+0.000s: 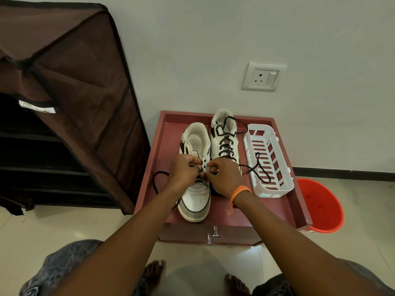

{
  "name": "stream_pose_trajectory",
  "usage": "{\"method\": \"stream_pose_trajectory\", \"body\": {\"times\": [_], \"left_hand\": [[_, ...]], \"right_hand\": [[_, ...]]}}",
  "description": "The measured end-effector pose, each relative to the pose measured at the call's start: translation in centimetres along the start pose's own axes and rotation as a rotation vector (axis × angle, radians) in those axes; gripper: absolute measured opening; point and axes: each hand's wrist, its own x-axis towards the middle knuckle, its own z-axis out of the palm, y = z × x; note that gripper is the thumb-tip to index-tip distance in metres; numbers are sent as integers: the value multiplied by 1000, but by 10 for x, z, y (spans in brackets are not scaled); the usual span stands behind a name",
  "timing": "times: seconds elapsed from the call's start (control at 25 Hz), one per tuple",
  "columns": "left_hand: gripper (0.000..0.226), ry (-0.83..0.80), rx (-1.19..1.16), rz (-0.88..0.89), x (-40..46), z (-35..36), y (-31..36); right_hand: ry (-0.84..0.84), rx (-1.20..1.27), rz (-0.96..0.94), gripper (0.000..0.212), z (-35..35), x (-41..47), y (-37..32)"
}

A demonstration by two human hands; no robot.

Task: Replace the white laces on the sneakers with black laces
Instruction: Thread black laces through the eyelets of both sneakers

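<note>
Near sneaker (195, 196): set on the maroon tabletop (284, 208), toe toward the person, in the left half of the sunken top; no lacing is seen through the upper eyelets, and the eyelet strip is held up at mid-shoe.
Black lace (157, 180): a loop is seen lying on the tabletop just left of the near sneaker; the rest is hidden under the hands.
Left grip (184, 167): fingers are curled and pinched at the near sneaker's eyelet strip; whether the lace itself is pinched cannot be told.
Right grip (222, 174): fingers are curled and pinched at the same strip from the other side, touching the left fingertips; what is pinched cannot be made out.
Far sneaker (224, 137): placed just right of the near sneaker and further back, touching it along the side, already threaded with a dark lace.
Loose lace end (259, 167): trailed from the far sneaker over the rim and into the white basket.
White basket (277, 189): a slotted plastic tray, laid right of the far sneaker on the same tabletop.
Orange wrist thread (238, 192): worn on the right wrist.
Orange bucket (322, 208): stood on the floor beyond the tabletop's right edge.
Brown shoe rack (64, 103): stood well left of the near sneaker, fabric cover lifted.
Wall socket (264, 76): mounted on the wall behind the sneakers.
</note>
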Motion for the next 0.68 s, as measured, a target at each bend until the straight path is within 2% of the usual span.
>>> {"method": "stream_pose_trajectory", "body": {"times": [0.08, 0.16, 0.28, 0.44, 0.6, 0.68], "left_hand": [[18, -12, -145, -112, 0, 1, 0], [21, -28, -202, -151, 0, 1, -1], [24, -43, -179, -117, 1, 1, -2], [33, -60, -175, -113, 2, 4, -3], [36, -145, -129, -117, 2, 3, 5], [33, -175, -91, -127, 2, -2, 10]], "right_hand": [[5, 10, 18, 33, 1, 1, 2], [19, 37, 30, 28, 1, 2, 3], [25, 18, -10, 15, 4, 3, 4], [31, 40, -71, 19, 0, 3, 4], [27, 244, 59, 5, -9, 4, 4], [40, 169, 66, 11, -4, 4, 2]]}}
